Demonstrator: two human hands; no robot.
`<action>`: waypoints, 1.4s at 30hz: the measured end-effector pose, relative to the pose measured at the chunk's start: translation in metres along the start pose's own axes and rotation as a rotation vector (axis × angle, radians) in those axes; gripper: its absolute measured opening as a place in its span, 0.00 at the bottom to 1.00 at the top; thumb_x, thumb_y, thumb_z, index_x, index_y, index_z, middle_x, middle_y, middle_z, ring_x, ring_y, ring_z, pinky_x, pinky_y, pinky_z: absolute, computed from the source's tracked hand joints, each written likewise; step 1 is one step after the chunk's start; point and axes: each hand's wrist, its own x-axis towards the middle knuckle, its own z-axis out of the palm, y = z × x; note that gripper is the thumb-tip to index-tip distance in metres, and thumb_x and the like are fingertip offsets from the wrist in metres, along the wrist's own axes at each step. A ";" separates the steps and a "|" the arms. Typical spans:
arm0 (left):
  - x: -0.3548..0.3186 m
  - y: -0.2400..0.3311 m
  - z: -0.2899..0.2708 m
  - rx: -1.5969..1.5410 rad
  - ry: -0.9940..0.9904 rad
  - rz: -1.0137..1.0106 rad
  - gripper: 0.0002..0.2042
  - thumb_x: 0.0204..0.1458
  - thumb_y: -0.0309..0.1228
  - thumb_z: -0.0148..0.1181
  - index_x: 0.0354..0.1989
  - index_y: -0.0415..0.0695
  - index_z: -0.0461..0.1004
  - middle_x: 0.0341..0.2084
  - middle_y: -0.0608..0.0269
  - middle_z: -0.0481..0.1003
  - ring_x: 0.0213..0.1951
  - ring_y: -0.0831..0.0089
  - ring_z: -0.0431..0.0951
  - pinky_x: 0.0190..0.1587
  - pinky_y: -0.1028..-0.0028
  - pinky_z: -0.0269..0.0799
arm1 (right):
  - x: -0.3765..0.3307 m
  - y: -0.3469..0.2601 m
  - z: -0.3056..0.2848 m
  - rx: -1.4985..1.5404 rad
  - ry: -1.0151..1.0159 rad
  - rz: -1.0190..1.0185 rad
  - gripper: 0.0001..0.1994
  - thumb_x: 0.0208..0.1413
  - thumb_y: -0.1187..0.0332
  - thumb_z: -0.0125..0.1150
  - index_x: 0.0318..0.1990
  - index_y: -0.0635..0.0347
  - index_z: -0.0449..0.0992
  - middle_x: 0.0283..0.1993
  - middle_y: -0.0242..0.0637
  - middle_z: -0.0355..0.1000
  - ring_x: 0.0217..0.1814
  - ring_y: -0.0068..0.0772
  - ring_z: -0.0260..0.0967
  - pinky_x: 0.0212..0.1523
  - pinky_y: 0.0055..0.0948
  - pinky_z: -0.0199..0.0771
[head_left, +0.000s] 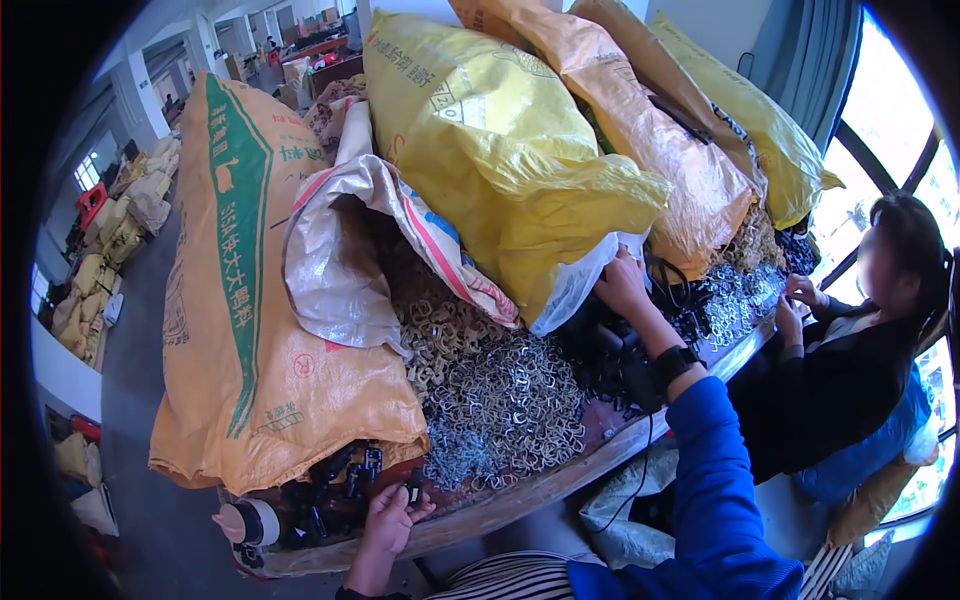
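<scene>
Near the table's front edge, my left hand [390,518] is closed on a small black plastic part [414,491], pinched between thumb and fingers. Beside it, similar black pieces [345,478] lie at the mouth of an orange woven sack [290,345]. My right hand [624,288] is stretched forward, its fingers closed at the white plastic liner [578,287] in the mouth of a yellow sack [480,140]. Under that forearm is a heap of black parts [600,365]. Between my hands lies a pile of bent silver metal pieces [520,400].
A white sack [345,275] spills brass-coloured pieces [440,345]. A pink-lidded cup [245,523] stands at the left corner. A black cable [645,470] hangs off the table edge. At right, a co-worker [850,370] handles something small by another silver pile [740,300].
</scene>
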 end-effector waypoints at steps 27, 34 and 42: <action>-0.039 -0.004 -0.001 -0.031 0.274 0.110 0.09 0.50 0.30 0.45 0.34 0.37 0.66 0.26 0.57 0.70 0.28 0.69 0.73 0.35 0.69 0.71 | -0.073 -0.032 -0.022 0.189 0.047 -0.051 0.18 0.38 0.61 0.58 0.35 0.61 0.66 0.35 0.40 0.63 0.38 0.41 0.60 0.38 0.34 0.58; -0.015 -0.010 -0.005 0.556 0.150 0.187 0.12 0.48 0.26 0.47 0.40 0.34 0.64 0.27 0.59 0.70 0.29 0.73 0.73 0.31 0.79 0.72 | -0.068 -0.032 -0.014 0.123 0.051 -0.060 0.18 0.37 0.61 0.59 0.35 0.60 0.66 0.35 0.40 0.63 0.40 0.42 0.59 0.39 0.36 0.56; -0.015 0.000 -0.013 0.453 0.111 0.126 0.13 0.49 0.28 0.48 0.41 0.34 0.64 0.30 0.59 0.70 0.30 0.74 0.73 0.31 0.79 0.72 | -0.066 -0.056 -0.019 -0.054 -0.071 0.178 0.23 0.34 0.61 0.59 0.41 0.59 0.62 0.40 0.39 0.62 0.44 0.42 0.57 0.43 0.39 0.53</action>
